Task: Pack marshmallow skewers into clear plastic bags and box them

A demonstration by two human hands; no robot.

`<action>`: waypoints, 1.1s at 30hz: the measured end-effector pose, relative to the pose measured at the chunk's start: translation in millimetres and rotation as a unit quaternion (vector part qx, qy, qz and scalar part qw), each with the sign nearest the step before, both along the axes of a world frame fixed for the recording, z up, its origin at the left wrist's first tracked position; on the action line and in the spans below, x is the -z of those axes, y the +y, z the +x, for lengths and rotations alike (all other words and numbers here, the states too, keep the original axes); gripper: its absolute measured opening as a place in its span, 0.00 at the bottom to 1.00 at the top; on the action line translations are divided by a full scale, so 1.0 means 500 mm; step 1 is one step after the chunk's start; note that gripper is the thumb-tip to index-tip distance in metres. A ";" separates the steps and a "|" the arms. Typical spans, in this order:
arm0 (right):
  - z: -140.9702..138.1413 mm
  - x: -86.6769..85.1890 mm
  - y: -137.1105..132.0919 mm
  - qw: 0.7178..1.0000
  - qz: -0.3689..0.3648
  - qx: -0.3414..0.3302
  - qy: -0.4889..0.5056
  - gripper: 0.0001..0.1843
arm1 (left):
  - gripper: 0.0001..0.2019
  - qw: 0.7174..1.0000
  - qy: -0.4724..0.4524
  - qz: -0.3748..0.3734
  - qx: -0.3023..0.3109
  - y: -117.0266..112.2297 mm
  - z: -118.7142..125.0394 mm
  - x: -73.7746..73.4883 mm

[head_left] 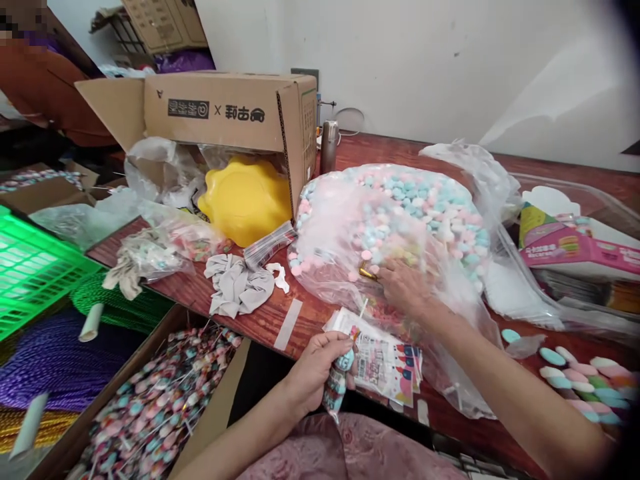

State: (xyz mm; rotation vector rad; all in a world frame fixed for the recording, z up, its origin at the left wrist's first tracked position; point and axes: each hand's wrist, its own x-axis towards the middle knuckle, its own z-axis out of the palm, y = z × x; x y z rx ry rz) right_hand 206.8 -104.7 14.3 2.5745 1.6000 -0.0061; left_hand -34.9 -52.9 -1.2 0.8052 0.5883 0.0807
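My left hand is closed around the upper part of a see-through packet of blue and pink sweets, held above my lap. My right hand reaches forward over a large see-through bag of pink, blue and white marshmallows. Its fingertips touch or nearly touch a small bunch of gold twist ties; whether they grip any is too small to see. Between my hands, a stack of printed packets lies at the table's front edge, with a short white stick just above.
On the left, an open cardboard box holds a yellow scalloped tray. A grey cloth lies in front. Below, a carton contains many wrapped lollipops. Loose marshmallows and a pink display box are right.
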 end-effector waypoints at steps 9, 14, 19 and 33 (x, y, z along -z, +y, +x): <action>0.049 0.017 -0.064 0.977 0.177 0.017 0.119 0.14 | 0.16 1.000 -0.015 0.009 -0.016 0.032 0.027 -0.030; 0.039 0.023 -0.103 0.943 0.285 -0.010 0.171 0.18 | 0.15 0.999 -0.033 0.024 -0.032 0.033 0.036 -0.049; -0.008 0.008 -0.124 0.935 0.316 -0.046 0.151 0.12 | 0.17 0.999 -0.011 0.045 -0.030 0.024 0.064 -0.079; -0.024 0.003 -0.143 0.923 0.371 -0.017 0.103 0.11 | 0.18 0.999 -0.016 0.040 -0.008 0.014 0.110 -0.055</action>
